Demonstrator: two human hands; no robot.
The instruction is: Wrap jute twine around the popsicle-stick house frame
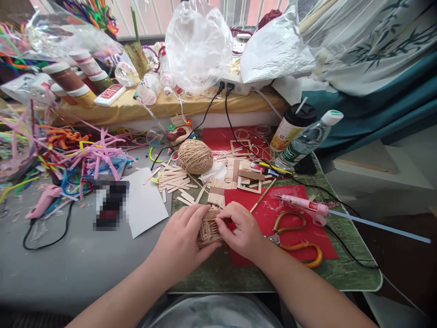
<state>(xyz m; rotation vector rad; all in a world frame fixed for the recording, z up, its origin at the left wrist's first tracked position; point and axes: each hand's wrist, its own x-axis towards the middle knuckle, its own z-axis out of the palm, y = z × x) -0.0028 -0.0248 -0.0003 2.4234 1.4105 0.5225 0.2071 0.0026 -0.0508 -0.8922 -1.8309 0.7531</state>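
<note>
Both hands meet over a small frame built of popsicle sticks and wound with twine (209,228), near the front of the green mat (355,273). My left hand (182,239) wraps round its left side, fingers curled over the top. My right hand (241,228) pinches its right edge with fingers closed. A ball of jute twine (195,156) lies behind them, with loose popsicle sticks (174,180) and stick panels (220,191) around it.
A red sheet (293,205) lies right of my hands, carrying orange-handled scissors (295,237) and a pink glue gun (307,207). A water bottle (303,141) and a lidded cup (292,125) stand behind. Pipe cleaners (78,150), white paper (145,200) and another pink glue gun (43,200) lie left.
</note>
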